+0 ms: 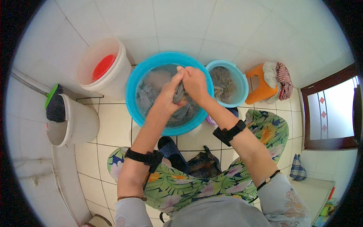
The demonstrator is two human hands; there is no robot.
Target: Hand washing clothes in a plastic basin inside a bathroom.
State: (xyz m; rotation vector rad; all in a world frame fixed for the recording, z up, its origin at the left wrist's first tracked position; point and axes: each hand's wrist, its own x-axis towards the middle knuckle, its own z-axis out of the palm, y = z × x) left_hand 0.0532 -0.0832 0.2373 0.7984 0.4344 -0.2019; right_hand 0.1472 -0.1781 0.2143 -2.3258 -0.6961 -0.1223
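A large blue basin (pixel 131 100) on the floor holds cloudy water with grey cloth (pixel 145 99) lying in it. Over the basin's middle, my left hand (pixel 171 92) and my right hand (pixel 195 82) are close together, both closed on a bunched grey cloth (pixel 179 94). The left thumb points up beside the right fist. The cloth's lower part hangs down toward the water, and I cannot tell where it parts from the cloth below. Right of this basin stands a smaller light-blue basin (pixel 244 85) with wet dark cloth (pixel 223 81) inside.
A white bucket (pixel 113 85) with a red thing inside stands at the back left. Nearer left, another pale bucket (pixel 85 119) has a dark, green-edged thing (pixel 56 108) over its rim. Clothes lie on an orange stool-like object (pixel 260 90) at right. A dark bag (pixel 204 164) lies between my feet.
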